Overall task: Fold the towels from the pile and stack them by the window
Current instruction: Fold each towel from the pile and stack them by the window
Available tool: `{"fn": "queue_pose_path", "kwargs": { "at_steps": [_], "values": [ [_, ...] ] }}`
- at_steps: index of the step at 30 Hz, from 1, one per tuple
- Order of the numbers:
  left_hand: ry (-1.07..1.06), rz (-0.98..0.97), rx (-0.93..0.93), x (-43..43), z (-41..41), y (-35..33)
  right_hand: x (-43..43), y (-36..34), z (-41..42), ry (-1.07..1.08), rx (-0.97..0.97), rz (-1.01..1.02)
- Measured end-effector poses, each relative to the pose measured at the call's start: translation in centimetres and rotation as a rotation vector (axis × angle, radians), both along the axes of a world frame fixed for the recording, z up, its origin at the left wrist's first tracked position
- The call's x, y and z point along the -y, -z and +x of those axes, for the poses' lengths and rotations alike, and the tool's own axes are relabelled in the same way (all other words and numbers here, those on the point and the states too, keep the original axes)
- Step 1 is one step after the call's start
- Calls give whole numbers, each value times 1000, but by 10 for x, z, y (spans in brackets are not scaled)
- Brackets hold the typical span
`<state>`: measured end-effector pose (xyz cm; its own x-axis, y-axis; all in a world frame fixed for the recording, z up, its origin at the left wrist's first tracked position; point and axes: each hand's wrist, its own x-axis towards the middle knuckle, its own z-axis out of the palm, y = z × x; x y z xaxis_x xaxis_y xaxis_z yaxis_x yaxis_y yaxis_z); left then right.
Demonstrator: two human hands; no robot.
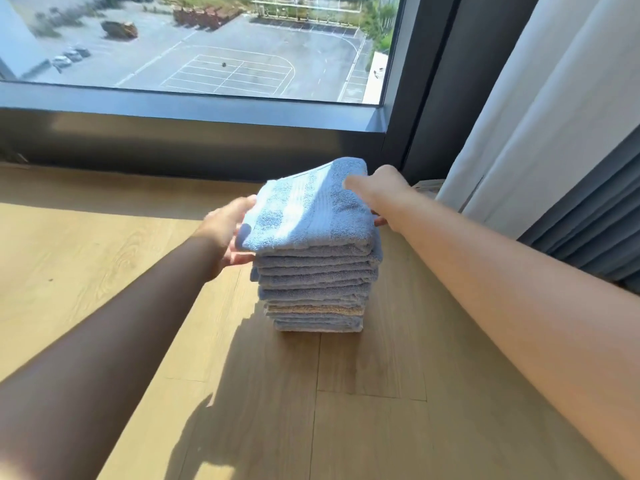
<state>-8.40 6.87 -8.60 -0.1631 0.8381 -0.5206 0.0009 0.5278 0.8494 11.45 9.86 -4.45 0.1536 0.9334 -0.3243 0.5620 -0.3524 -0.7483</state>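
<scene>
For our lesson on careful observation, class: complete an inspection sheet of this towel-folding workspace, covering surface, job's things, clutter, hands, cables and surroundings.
Surface: wood-plank floor, sunlit, with shadows.
Job's things: stack of folded blue towels, one beige layer low down; top towel tilted, far edge raised, not yet flat.
Clutter: pale item by the curtain, unidentifiable.
Hands: left hand and right hand each hold a side of the top towel, fingers beneath.
Cables: nothing seen.
Surroundings: window with dark frame behind; curtain at right.
</scene>
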Motion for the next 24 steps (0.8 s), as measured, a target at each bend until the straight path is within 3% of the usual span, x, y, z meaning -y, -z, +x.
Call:
{"fn": "queue_pose_path", "kwargs": {
  "at_steps": [5,11,18,20,22,24],
  "values": [
    [81,50,-165,6,5,-1,1,6,-3,35,-159,-86],
    [-61,247,-174,14,9,-7,3,13,-3,27,-248,144],
    [-69,466,-91,27,21,-12,0,9,10,97,-342,330],
    [-72,429,-151,30,24,-1,5,19,17,57,-260,230],
    [-67,298,-264,33,23,12,10,35,21,-6,-54,86],
    [-35,170,-495,33,21,18,14,40,23,-11,171,105]
  ]
}}
